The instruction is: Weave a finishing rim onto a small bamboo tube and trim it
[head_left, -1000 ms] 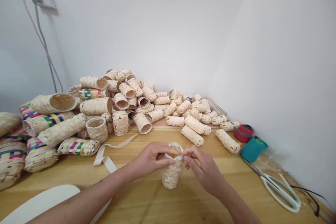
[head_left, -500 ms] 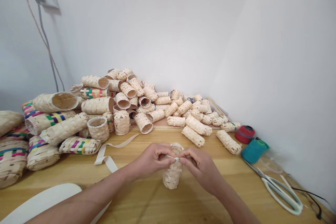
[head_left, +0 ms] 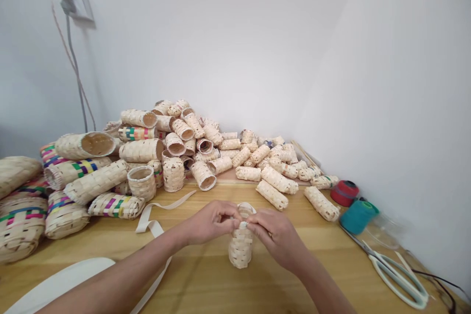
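A small woven cylindrical basket [head_left: 241, 250] of pale split strips stands tilted on the table in front of me, its mouth facing up and away. White tape [head_left: 247, 205] runs along its rim. My left hand [head_left: 213, 223] is closed in a pinch at the rim's left side. On the other side, my right hand [head_left: 275, 236] pinches the rim and its tape between thumb and fingers. The fingertips nearly meet at a small white bit on the near edge. What lies exactly between the fingers is hard to make out.
A heap of woven baskets [head_left: 142, 149] fills the back left, with smaller woven tubes [head_left: 279, 179] at centre. Loose white tape [head_left: 156, 228] passes by my left arm, near a white oval object [head_left: 62, 282]. Red thread [head_left: 345, 193], teal thread [head_left: 358, 216] and scissors [head_left: 399, 279] lie right.
The camera view has shifted slightly. Both hands stay at the rim; the right hand's fingers have turned and flattened over the edge, and the basket has tilted a little.
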Demonstrator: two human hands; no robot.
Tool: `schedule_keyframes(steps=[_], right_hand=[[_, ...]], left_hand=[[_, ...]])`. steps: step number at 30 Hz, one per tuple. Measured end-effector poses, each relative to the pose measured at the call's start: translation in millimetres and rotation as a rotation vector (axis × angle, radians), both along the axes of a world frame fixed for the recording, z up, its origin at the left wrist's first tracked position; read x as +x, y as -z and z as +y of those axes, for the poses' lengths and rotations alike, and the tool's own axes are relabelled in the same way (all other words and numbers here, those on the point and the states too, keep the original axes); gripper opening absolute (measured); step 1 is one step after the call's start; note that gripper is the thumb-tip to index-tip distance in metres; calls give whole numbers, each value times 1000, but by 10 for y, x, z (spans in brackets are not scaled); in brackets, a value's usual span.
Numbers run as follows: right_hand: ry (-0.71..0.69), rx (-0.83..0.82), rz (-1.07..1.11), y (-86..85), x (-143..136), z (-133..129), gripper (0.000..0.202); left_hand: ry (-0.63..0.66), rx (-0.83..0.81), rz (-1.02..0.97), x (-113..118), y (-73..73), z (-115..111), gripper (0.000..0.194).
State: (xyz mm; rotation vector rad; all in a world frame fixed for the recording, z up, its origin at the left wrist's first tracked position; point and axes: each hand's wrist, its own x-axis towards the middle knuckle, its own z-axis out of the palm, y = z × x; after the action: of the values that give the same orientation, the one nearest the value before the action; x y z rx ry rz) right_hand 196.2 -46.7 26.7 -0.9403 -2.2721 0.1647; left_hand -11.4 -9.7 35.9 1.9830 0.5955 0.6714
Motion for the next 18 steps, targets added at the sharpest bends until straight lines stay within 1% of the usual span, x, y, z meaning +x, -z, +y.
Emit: schedule_keyframes(steps=[6, 15, 18], right_hand=[[7, 59, 46, 54, -46, 0, 29], [25, 30, 25, 38, -46, -15, 27], [25, 9, 33, 36, -44, -12, 27]], left_hand=[[-101, 6, 17, 38, 2, -14, 41], [-85, 23, -31, 48, 4, -17, 35], [-60, 28, -45, 46, 8, -2, 32]])
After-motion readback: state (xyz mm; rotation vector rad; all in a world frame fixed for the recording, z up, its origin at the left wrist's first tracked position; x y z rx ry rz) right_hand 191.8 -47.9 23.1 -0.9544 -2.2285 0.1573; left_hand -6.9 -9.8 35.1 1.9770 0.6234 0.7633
